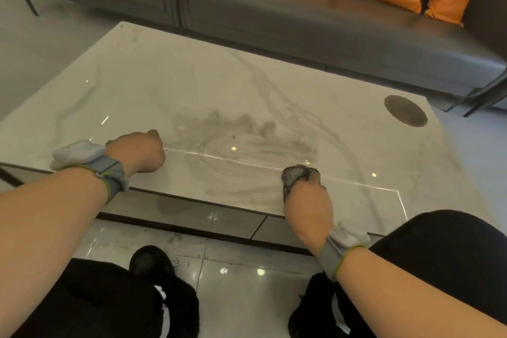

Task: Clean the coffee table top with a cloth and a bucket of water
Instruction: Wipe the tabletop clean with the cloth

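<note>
Head view: my right hand point(307, 206) grips the cloth point(297, 175); left hand point(137, 152), fisted and empty, braces. I'd sweep firmly across the grey smear point(233, 143) between them.

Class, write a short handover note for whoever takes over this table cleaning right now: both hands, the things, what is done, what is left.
Right hand: closed on the grey cloth, pressed to the coffee table top near its front edge.
Left hand: a loose fist resting on the top, holding nothing visible.
Bucket: not in view.
Done: grey wet smears cover the middle.
Left: wipe off the smears, then the rest of the top.
</note>
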The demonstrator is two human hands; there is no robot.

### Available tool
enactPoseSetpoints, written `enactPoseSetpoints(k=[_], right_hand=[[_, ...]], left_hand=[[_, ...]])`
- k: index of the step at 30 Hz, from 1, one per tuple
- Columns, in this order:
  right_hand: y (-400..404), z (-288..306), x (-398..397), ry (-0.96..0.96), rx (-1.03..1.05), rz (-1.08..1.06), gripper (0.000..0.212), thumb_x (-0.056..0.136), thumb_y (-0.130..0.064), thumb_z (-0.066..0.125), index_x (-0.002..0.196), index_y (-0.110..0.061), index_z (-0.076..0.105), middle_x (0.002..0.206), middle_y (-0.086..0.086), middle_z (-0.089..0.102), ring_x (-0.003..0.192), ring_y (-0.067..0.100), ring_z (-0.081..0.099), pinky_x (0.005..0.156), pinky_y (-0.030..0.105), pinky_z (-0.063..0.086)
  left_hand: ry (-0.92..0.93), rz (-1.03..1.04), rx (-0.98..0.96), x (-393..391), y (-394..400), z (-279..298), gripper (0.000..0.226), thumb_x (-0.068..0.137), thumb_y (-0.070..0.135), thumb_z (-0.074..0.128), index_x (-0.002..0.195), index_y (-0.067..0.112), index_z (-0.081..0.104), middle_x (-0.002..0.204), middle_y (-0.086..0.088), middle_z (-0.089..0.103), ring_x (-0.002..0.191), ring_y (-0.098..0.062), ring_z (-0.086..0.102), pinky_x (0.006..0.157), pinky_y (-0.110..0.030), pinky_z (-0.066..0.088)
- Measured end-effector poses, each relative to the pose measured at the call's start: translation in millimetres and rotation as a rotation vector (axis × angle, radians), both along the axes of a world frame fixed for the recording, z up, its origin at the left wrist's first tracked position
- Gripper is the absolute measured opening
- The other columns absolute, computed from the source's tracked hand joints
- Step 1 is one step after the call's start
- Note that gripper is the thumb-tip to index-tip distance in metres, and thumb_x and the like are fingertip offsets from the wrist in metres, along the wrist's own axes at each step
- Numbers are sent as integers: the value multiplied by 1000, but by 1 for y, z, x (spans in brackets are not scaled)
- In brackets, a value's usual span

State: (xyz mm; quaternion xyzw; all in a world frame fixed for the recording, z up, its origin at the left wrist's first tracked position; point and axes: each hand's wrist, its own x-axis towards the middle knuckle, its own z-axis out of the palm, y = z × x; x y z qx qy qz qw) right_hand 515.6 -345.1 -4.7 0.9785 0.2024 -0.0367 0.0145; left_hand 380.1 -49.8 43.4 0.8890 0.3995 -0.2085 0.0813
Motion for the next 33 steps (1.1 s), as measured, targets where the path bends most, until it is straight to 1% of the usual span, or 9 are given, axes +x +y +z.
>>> enactPoseSetpoints(k=[4,8,11,14,17,23,27,30,33], right_hand=[[33,-1,-27,-15,-33,16,28,89,-4,51,114,3,63,130,16,43,98,32,61,65,33,46],[65,-9,-48,-64,-19,63,28,90,0,47,113,5,63,128,17,44,99,32,59,66,34,50],[89,-15,-67,-86,31,120,18,81,3,57,93,6,70,112,20,55,83,33,62,54,31,44],[110,-19,-82,-127,25,187,7,65,1,70,71,-2,71,93,15,60,64,26,60,44,26,40],[129,-20,-94,-161,37,255,15,50,1,76,56,-6,65,80,14,60,53,23,55,40,21,31],[158,-22,-116,-147,50,360,18,47,-3,78,57,-9,65,79,12,59,55,22,54,41,21,34],[171,-22,-122,-215,99,400,19,45,-2,77,56,-9,64,77,12,58,55,23,54,41,21,30],[180,-23,-126,-247,102,450,17,46,-1,76,57,-8,64,78,13,58,55,25,55,43,22,28],[192,-27,-128,-266,110,484,14,50,-2,75,59,-8,65,79,13,58,58,25,55,43,24,34]], left_hand=[[-60,-4,-76,-13,16,1,34,99,12,36,131,0,42,127,-20,57,106,-35,55,81,-34,42],[-110,-3,-149,-13,20,15,39,101,6,33,138,-4,42,141,-22,50,126,-35,51,99,-34,40],[-148,-8,-163,-16,23,22,38,101,4,32,135,-6,47,141,-22,50,128,-35,49,99,-33,39],[-152,4,-182,-19,24,27,37,100,2,31,131,-7,50,138,-22,52,126,-36,50,98,-34,40],[-168,22,-203,-19,24,31,38,101,2,31,134,-6,49,141,-22,50,129,-35,48,102,-34,37],[-184,65,-222,-21,25,35,40,102,2,30,137,-7,46,145,-22,46,132,-35,45,104,-34,36],[-218,84,-225,-21,30,34,41,100,3,34,138,-6,47,144,-22,48,131,-37,47,106,-37,38],[-230,118,-221,-22,35,37,41,99,1,35,138,-5,47,142,-22,49,128,-37,49,101,-35,40],[-233,134,-227,-22,42,36,43,99,1,35,140,-5,45,145,-23,46,130,-37,47,102,-35,40]])
